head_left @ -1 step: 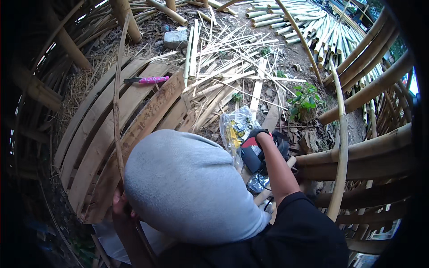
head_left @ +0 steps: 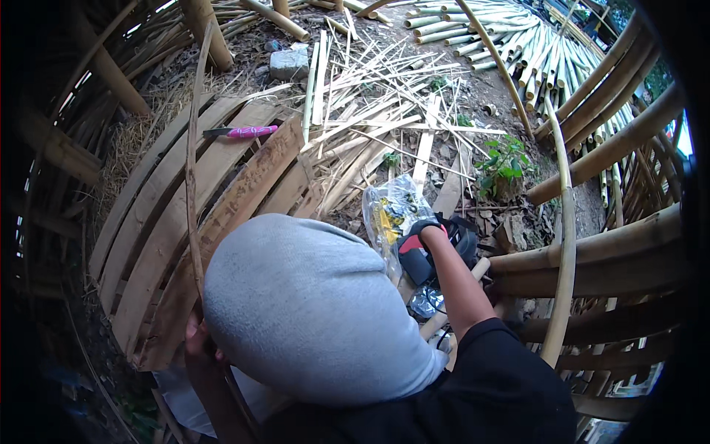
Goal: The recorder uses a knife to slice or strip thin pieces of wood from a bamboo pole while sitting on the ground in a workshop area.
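Note:
My left hand (head_left: 198,342) has its fingers closed round a long, thin bamboo strip (head_left: 192,166), which rises past the wooden slats. A grey cloth head covering (head_left: 303,314) hides part of that hand and the strip's middle. On the right, my bare forearm reaches down to a red and black power tool (head_left: 416,259). My right hand (head_left: 427,225), dark as if gloved, is closed on its top; the fingertips are hidden. Against the tool's left side lies a clear plastic bag (head_left: 379,214) with yellow things inside. A silvery packet (head_left: 427,302) lies just below.
A pink-handled knife (head_left: 251,132) rests on the curved-looking wooden slats (head_left: 159,214) at left. Split bamboo strips (head_left: 370,96) litter the ground ahead, near a grey block (head_left: 289,64). Bamboo poles (head_left: 592,255) form a barrier at right. More poles (head_left: 518,44) are stacked far off.
My right hand and the power tool have shifted very slightly, and more of the tool's red part shows. The left hand keeps its hold on the bamboo strip.

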Demonstrator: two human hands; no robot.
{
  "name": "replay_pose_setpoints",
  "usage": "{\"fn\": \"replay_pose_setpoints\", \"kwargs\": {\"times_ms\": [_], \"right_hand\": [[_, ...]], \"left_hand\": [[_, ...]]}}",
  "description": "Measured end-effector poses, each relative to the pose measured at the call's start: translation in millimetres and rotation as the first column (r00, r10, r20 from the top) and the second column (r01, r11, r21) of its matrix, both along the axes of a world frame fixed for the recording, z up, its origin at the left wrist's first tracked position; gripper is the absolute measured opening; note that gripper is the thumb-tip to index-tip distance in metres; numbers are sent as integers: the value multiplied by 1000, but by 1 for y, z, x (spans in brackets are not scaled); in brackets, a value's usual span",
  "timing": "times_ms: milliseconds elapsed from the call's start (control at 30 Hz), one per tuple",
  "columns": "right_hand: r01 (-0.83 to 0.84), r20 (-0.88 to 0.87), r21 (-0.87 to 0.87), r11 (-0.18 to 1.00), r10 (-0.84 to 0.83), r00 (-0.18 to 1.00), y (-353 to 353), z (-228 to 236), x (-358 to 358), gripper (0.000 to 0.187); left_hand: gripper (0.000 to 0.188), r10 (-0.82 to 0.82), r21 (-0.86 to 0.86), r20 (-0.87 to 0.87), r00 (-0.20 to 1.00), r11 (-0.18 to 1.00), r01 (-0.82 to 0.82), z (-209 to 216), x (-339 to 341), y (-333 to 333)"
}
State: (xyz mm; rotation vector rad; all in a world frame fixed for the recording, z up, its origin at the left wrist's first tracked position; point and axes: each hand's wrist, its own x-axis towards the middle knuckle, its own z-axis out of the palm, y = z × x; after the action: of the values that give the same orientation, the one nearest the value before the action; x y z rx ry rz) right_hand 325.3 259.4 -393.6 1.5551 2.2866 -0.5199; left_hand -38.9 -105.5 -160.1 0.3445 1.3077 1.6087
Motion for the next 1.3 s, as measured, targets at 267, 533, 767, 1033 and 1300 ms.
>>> {"fn": "replay_pose_setpoints", "kwargs": {"times_ms": [267,533,767,1033,1300], "right_hand": [[218,261,-47,975,-199,945,-68,-16,-6,62],[274,226,-79,958,-250,941,-73,-36,-9,66],[145,311,-3,989,-137,941,-70,-15,-19,59],[153,288,-129,980,-111,951,-56,-40,-4,62],[32,240,-14,999,-28,970,-40,-8,-9,68]], "left_hand": [[49,17,-70,-46,999,997,-21,-4,0,7],[50,17,-87,-51,999,996,-22,-6,2,6],[50,25,-102,-58,998,994,-31,-6,2,2],[51,31,-109,-57,998,993,-37,-8,6,-3],[53,1,-90,-7,1000,996,-2,-3,9,-6]]}}
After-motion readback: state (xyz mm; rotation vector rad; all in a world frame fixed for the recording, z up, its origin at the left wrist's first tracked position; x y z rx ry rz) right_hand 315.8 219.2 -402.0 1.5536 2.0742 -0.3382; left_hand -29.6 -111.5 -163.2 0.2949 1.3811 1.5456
